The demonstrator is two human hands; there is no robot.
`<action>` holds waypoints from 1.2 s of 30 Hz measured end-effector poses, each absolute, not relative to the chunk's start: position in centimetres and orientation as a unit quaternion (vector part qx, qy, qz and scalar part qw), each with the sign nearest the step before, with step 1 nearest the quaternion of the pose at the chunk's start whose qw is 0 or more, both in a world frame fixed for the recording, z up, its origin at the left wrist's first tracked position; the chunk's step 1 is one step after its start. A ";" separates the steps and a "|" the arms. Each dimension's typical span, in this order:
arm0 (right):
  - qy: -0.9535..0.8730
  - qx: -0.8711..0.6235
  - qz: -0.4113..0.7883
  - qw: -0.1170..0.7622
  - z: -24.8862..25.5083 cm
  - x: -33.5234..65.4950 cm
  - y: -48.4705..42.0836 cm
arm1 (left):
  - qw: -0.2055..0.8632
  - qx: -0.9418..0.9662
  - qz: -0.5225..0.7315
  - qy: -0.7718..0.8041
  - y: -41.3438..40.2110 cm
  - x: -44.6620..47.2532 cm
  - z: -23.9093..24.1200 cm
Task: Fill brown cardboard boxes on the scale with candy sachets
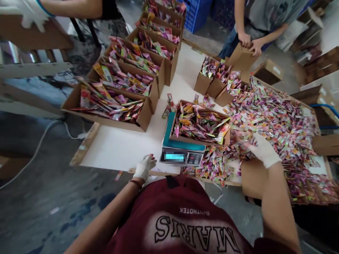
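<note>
My left hand [144, 166] wears a white glove and rests on the table's near edge, fingers curled, just left of a teal scale [182, 151]. On the scale stands a cardboard box [201, 121] full of colourful sachets. My right hand [261, 150], also gloved, reaches into the big loose pile of sachets [278, 123] on the right; its fingers are blurred among them, so any hold on sachets is unclear.
A row of several filled cardboard boxes [111, 102] runs up the left side of the white table [122, 146]. Small filled boxes [217, 79] stand at the far middle. Another person handles a box [239, 56] beyond; a gloved hand [31, 16] shows top left.
</note>
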State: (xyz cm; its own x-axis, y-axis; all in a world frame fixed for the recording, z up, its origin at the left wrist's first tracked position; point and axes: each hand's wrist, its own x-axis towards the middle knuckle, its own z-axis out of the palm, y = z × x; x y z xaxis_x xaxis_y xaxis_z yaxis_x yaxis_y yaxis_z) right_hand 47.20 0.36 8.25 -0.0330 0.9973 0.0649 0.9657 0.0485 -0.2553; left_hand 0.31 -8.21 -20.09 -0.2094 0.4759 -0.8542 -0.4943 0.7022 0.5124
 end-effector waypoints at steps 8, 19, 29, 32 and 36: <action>-0.796 -0.548 0.244 0.078 7.0 30.9 5.4 | 0.607 -0.009 0.414 0.679 -9.7 -1.0 -19.9; -0.821 -0.526 0.149 -0.162 4.1 26.4 9.3 | 0.592 -0.031 0.441 0.674 -11.4 -2.4 -18.9; -0.848 -0.499 0.105 0.143 15.1 35.1 1.9 | 0.597 -0.011 0.441 0.670 -10.7 -1.3 -19.2; -0.789 -0.587 -0.021 0.183 18.3 41.1 -1.6 | 0.600 -0.003 0.432 0.674 -10.7 -1.0 -19.6; -0.634 -0.746 -0.139 0.149 16.3 48.9 -3.5 | 0.602 0.002 0.422 0.678 -10.9 -0.8 -19.8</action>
